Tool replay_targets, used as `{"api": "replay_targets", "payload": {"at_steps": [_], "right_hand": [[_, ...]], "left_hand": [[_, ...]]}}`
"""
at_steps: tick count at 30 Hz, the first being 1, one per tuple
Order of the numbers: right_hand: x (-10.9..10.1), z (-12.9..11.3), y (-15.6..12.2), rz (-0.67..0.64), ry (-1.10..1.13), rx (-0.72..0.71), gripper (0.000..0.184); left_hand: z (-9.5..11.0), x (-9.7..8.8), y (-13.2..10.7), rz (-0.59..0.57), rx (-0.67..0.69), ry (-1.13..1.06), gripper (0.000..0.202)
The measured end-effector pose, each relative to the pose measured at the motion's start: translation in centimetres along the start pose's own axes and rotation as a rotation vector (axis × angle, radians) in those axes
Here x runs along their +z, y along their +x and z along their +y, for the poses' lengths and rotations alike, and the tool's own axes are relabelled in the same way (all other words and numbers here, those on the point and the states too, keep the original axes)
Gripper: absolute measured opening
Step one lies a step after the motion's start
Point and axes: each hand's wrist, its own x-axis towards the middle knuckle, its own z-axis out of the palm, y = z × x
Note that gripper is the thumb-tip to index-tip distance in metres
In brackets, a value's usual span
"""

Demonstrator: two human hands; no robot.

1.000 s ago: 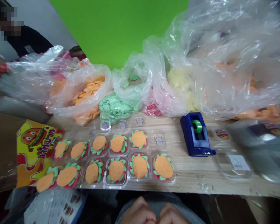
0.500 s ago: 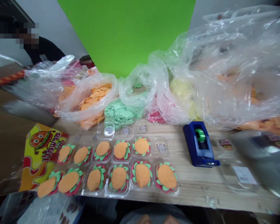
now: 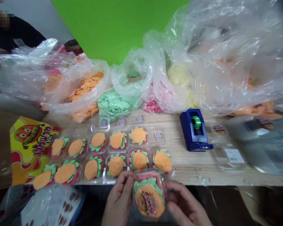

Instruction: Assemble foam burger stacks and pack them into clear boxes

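My left hand [image 3: 119,201] and my right hand [image 3: 184,204] hold a clear plastic tray [image 3: 149,197] between them, just in front of the table edge. It contains a burger-shaped soft candy with an orange top, green leaf layer and red base. A small colourful burger sticker [image 3: 148,204] sits on the orange top. My left hand grips the tray's left side, and my right fingers curl around its right side. Two rows of similar open trays of burger candy [image 3: 115,166] lie on the wooden table [image 3: 193,171] just beyond my hands.
Clear bags of orange, green, red and yellow candy pieces [image 3: 87,91] line the table's back. A blue tape dispenser [image 3: 195,130] stands to the right. A printed burger card [image 3: 30,147] lies left, a sticker sheet [image 3: 54,207] lies below, and a person [image 3: 14,34] stands far left.
My hands have risen from below the table edge and now hold a stickered candy tray in front of the rows. The view has shifted slightly.
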Motion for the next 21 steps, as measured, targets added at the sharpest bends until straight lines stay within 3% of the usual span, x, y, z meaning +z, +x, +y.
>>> {"api": "replay_targets", "payload": {"at_steps": [6, 10, 13, 21], "right_hand": [[0.1, -2.2, 0.4, 0.099, 0.103, 0.009, 0.015], [0.2, -2.0, 0.9, 0.168, 0.209, -0.036, 0.012], [0.4, -1.6, 0.9, 0.168, 0.243, -0.047, 0.013], [1.0, -1.2, 0.8, 0.142, 0.046, -0.047, 0.023]], "left_hand": [[0.0, 1.6, -1.4, -0.042, 0.064, -0.056, 0.037], [-0.3, 1.5, -1.7, -0.185, 0.047, -0.146, 0.036], [0.1, 1.4, -1.6, -0.202, 0.023, -0.234, 0.033], [2.3, 3.0, -0.6, -0.205, 0.012, -0.308, 0.022]]}}
